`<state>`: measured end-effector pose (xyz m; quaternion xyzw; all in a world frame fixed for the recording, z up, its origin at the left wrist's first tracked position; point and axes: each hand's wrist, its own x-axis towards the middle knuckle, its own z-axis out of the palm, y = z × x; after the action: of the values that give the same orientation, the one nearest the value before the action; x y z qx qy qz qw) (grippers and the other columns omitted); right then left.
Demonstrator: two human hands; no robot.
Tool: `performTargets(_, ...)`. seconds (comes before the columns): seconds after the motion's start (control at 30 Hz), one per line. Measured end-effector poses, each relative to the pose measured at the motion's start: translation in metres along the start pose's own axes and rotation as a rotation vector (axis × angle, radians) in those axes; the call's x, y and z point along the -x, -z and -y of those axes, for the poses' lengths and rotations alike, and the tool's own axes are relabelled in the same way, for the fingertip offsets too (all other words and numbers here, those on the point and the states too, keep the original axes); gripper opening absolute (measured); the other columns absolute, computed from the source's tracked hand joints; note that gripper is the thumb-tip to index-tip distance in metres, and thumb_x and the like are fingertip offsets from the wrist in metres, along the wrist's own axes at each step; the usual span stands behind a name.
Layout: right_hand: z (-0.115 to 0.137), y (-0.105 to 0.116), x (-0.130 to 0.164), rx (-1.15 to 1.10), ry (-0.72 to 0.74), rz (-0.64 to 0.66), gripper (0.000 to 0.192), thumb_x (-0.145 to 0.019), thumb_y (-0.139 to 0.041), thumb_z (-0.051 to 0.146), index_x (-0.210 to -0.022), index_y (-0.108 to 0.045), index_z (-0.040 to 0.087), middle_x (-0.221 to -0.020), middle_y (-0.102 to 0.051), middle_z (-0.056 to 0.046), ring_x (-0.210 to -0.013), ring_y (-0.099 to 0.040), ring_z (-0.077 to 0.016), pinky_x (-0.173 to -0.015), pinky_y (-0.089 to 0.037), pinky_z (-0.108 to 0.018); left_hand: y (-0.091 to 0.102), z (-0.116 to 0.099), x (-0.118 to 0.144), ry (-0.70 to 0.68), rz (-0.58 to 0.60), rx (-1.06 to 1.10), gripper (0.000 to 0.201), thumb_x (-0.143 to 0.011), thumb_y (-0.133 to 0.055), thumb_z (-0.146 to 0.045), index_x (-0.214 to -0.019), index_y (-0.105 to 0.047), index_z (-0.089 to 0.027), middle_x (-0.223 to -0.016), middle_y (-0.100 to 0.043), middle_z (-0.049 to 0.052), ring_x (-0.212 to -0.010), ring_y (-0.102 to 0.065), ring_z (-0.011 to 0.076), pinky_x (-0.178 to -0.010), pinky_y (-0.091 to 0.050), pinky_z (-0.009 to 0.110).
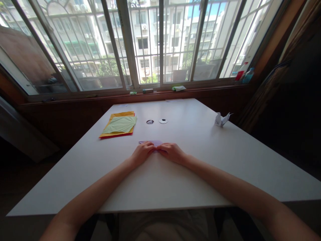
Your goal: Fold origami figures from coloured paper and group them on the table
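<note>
A small folded sheet of lilac paper (pixel 157 143) lies on the white table (pixel 155 180), partly covered by my fingers. My left hand (pixel 144 151) presses on its near left side, fingers closed together on the paper. From the other side my right hand (pixel 173 151) pinches the near edge, its fingertips meeting those of the left. The hands hide the paper's near part. To the left lies a stack of coloured sheets (pixel 119 124), pale green on top of yellow and red. A white folded-paper figure (pixel 221 119) stands on the table's right side.
Two round pieces (pixel 163 121), one with a dark centre, sit on the table beyond my hands. Along the windowsill are an eraser-like block (pixel 147 90), a green-and-white packet (pixel 179 88) and two bottles (pixel 248 75) at the right. A curtain (pixel 273 77) hangs at the right.
</note>
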<state>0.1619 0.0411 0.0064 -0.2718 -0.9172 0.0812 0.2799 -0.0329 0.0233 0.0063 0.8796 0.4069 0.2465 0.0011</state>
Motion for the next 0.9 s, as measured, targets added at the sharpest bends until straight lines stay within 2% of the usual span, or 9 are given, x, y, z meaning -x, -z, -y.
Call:
performTargets(0.1,0.008,-0.001,-0.001,0.066,0.012,0.027,0.025,-0.085,-0.04,0.02,-0.102,-0.057,0.02,-0.1,-0.062,-0.007,-0.091,-0.058,-0.0172,-0.078,-0.046,-0.029,-0.003,0.0,0.0,0.021,0.025,0.003,0.023,-0.085,-0.039,-0.026,-0.098,-0.056,-0.019,-0.107,-0.057,0.007,-0.1,-0.053,0.018,-0.085,-0.043,0.032)
performTargets(0.23,0.012,-0.004,-0.001,0.064,-0.016,0.033,0.034,-0.085,-0.04,0.029,-0.116,-0.047,0.017,-0.115,-0.054,-0.011,-0.104,-0.052,-0.0196,-0.087,-0.043,-0.034,-0.006,0.003,0.001,0.068,0.128,0.037,0.04,-0.083,-0.04,-0.036,-0.117,-0.044,-0.014,-0.127,-0.043,0.013,-0.119,-0.038,0.0219,-0.099,-0.032,0.038)
performTargets(0.33,0.006,-0.009,0.0,0.076,-0.061,0.084,0.054,-0.082,-0.043,0.041,-0.126,-0.034,0.011,-0.128,-0.041,-0.016,-0.119,-0.038,-0.0239,-0.097,-0.034,-0.04,-0.006,0.006,0.001,0.131,0.201,0.011,0.054,-0.082,-0.038,-0.045,-0.126,-0.036,-0.013,-0.134,-0.033,0.015,-0.126,-0.026,0.0246,-0.103,-0.024,0.041)
performTargets(0.47,0.0,-0.013,0.001,0.126,-0.158,0.188,0.07,-0.079,-0.037,0.056,-0.13,-0.03,0.008,-0.135,-0.031,-0.018,-0.127,-0.023,-0.0279,-0.102,-0.025,-0.044,-0.007,0.009,0.0,0.24,0.237,-0.064,0.062,-0.081,-0.033,-0.053,-0.129,-0.032,-0.015,-0.137,-0.027,0.016,-0.128,-0.019,0.0286,-0.102,-0.021,0.043)
performTargets(0.6,0.004,-0.01,0.001,0.153,-0.303,0.251,0.083,-0.075,-0.028,0.066,-0.131,-0.027,0.005,-0.138,-0.023,-0.021,-0.129,-0.015,-0.031,-0.103,-0.021,-0.045,-0.005,0.015,0.0,0.356,0.219,-0.154,0.058,-0.081,-0.032,-0.054,-0.128,-0.036,-0.02,-0.137,-0.029,0.016,-0.127,-0.021,0.032,-0.099,-0.023,0.045)
performTargets(0.7,0.009,-0.008,0.0,0.17,-0.436,0.281,0.091,-0.073,-0.026,0.07,-0.132,-0.024,0.001,-0.139,-0.016,-0.024,-0.129,-0.012,-0.033,-0.103,-0.019,-0.046,-0.003,0.017,0.001,0.382,0.196,-0.2,0.055,-0.081,-0.033,-0.054,-0.127,-0.038,-0.025,-0.134,-0.034,0.014,-0.124,-0.027,0.0319,-0.097,-0.025,0.046)
performTargets(0.8,0.009,-0.007,0.0,0.178,-0.472,0.276,0.092,-0.071,-0.026,0.071,-0.132,-0.023,0.002,-0.139,-0.016,-0.023,-0.129,-0.012,-0.0325,-0.103,-0.019,-0.045,-0.001,0.015,0.001,0.321,0.131,-0.238,0.049,-0.082,-0.034,-0.051,-0.123,-0.043,-0.025,-0.13,-0.04,0.013,-0.121,-0.034,0.0294,-0.097,-0.025,0.046)
performTargets(0.9,0.004,-0.005,0.0,0.171,-0.413,0.283,0.09,-0.072,-0.027,0.07,-0.132,-0.024,0.003,-0.139,-0.018,-0.022,-0.129,-0.013,-0.0312,-0.103,-0.018,-0.044,0.002,0.011,0.001,0.181,0.081,-0.218,0.042,-0.084,-0.037,-0.043,-0.117,-0.048,-0.021,-0.125,-0.046,0.012,-0.117,-0.039,0.025,-0.097,-0.028,0.041)
